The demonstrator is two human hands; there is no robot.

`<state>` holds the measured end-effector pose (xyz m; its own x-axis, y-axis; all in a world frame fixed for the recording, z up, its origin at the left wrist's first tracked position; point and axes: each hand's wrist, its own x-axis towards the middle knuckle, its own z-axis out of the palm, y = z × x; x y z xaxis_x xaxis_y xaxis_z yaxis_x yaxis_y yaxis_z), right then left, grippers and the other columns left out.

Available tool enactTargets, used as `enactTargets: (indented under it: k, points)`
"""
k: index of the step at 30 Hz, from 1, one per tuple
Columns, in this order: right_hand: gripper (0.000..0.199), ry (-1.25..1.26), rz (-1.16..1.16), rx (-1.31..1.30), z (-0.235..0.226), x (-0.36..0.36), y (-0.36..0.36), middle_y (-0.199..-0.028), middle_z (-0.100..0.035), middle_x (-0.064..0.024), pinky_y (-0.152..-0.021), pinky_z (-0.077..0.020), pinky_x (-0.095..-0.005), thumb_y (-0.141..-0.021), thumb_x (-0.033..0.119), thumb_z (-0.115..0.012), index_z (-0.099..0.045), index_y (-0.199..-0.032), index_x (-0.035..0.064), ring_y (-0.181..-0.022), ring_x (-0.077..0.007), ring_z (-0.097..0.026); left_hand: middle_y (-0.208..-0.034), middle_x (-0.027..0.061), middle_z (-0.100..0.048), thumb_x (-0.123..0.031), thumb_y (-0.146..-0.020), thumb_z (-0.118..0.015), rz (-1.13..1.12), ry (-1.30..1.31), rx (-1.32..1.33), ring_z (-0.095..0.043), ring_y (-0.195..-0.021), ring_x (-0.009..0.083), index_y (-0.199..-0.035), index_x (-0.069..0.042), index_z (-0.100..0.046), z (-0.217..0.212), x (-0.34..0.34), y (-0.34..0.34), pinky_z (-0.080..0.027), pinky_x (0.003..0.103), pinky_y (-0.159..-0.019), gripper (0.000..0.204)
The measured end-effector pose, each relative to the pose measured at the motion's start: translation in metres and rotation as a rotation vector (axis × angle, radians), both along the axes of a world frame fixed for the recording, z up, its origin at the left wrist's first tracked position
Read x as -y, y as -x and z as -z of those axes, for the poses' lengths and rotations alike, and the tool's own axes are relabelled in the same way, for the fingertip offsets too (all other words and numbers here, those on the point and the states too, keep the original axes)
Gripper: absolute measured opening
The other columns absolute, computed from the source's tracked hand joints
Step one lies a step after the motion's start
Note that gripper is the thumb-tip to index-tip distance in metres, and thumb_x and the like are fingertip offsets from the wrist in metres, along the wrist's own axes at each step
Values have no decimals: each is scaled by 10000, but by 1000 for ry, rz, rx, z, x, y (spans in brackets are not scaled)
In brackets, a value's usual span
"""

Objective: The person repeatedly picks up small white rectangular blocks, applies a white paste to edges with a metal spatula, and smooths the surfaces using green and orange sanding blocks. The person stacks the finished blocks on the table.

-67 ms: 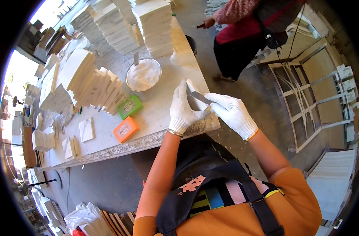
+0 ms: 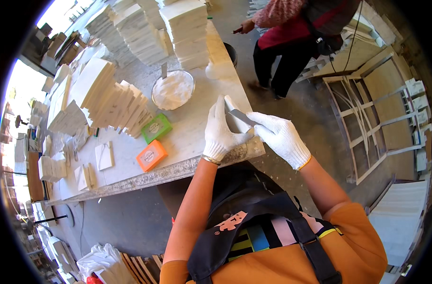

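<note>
My left hand (image 2: pixel 218 135), in a white knit glove, is closed around a small white marble tile (image 2: pixel 234 125) above the near right corner of the stone-topped table. A flat grey metal scraper blade (image 2: pixel 241 116) lies along the tile's upper edge. My right hand (image 2: pixel 282 139), gloved the same way, pinches that scraper; its handle is hidden by the fingers. Left of my hands, a round bowl (image 2: pixel 193 93) holds white paste or powder, with another flat blade (image 2: pixel 164 71) standing in it.
An orange box (image 2: pixel 151 155) and a green box (image 2: pixel 156 128) lie near the table's front edge (image 2: pixel 131 182). Leaning tile stacks (image 2: pixel 105 94) and taller stacks (image 2: pixel 184 33) stand behind. Across the floor, another person (image 2: pixel 296 42) stands near a wooden frame (image 2: pixel 362 123).
My hands, the tile and the scraper hold almost the same place. The other person has shifted slightly to the left, with the legs now further apart.
</note>
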<state>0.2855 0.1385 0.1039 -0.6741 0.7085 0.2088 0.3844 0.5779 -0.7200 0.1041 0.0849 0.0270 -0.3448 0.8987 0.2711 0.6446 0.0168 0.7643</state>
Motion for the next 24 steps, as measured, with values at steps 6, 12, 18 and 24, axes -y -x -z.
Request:
enactTargets:
  k: [6,12,18,24]
  points:
    - [338,189,23,-40,-1,4,2,-1083,-720,-174,-786,-553,-328,-901,88,-637,-665,-1229,11,-870,-253,-718,-1396,280,-456,-464,-547,-898,-34,-33,-68,-480,-1290,401,-1475,62,-282,14,0,0,-464,443,-1036,1232]
    - [358,513,114,-102,-8,13,8,-1030,-734,-156,-745,-555,-302,-917,91,-615,-646,-1263,4,-766,-165,-699,-1386,280,-466,-454,-550,-900,-57,26,-30,-488,-1277,413,-1491,36,-270,7,1,-4,-466,445,-1032,1234]
    - [379,499,128,-87,-14,14,10,-931,-721,-85,-645,-517,-255,-940,95,-597,-629,-1307,3,-670,-89,-611,-1362,272,-489,-431,-465,-945,-86,-14,-13,-499,-1262,406,-1500,29,-264,8,5,-2,-469,446,-1025,1322]
    - [398,343,84,-66,0,5,4,-944,-722,-85,-644,-523,-267,-933,114,-607,-628,-1318,16,-651,-98,-615,-1331,245,-520,-368,-462,-959,-16,-66,152,-523,-1249,363,-1439,34,-384,6,1,23,-470,426,-1012,1203]
